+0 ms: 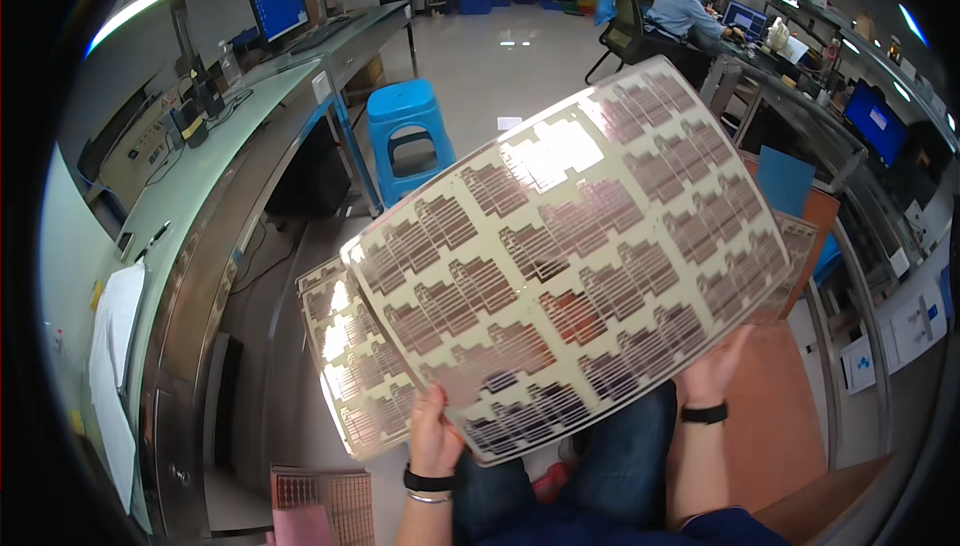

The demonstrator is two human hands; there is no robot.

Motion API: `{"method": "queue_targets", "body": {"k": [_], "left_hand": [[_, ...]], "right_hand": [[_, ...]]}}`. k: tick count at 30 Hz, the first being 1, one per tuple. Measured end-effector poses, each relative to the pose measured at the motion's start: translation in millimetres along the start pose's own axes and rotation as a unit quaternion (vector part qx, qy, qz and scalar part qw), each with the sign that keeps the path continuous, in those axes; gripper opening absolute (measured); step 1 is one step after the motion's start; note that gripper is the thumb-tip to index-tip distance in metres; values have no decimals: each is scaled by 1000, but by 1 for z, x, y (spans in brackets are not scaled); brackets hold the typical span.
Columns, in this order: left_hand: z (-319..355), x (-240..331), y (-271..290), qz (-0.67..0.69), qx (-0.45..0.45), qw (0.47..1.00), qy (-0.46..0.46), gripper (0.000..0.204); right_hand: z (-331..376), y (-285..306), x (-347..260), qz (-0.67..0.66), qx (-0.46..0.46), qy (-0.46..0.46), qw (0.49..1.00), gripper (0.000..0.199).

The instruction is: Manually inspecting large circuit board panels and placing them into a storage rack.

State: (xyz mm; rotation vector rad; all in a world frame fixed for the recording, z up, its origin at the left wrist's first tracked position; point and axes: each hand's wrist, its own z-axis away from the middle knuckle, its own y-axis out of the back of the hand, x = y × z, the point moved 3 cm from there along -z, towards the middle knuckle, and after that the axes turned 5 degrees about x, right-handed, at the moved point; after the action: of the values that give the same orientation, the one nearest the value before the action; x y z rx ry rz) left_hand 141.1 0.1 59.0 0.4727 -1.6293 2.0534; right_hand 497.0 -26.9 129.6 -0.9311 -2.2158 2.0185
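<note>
A large circuit board panel [530,236], pale with rows of copper-coloured patterns, is held up tilted in front of me. My left hand [434,436] is closed on its lower left edge, thumb on the front face. At the lower right edge my right hand [715,371] supports it, with most of its fingers hidden behind the panel. Bright light reflects off the upper part. Behind it, a second panel with similar patterns [345,376] shows at the left; whether my left fingers touch that one too is hidden.
A long workbench [215,156] runs along the left, bearing papers [115,336] and a monitor [277,8]. A blue stool [405,111] stands ahead. Brown sheets [775,406] lie at my right. Gridded panels [350,506] are low at left. A person [680,6] sits at the far right bench.
</note>
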Motion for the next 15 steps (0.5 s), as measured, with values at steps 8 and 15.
{"method": "queue_targets", "body": {"k": [8,15], "left_hand": [[-15,58,37,-160,72,980,-92,20],[-25,50,61,-213,95,968,-95,26]], "right_hand": [[-15,21,-73,189,72,34,979,46],[-4,32,-62,241,103,3,965,43]]}}
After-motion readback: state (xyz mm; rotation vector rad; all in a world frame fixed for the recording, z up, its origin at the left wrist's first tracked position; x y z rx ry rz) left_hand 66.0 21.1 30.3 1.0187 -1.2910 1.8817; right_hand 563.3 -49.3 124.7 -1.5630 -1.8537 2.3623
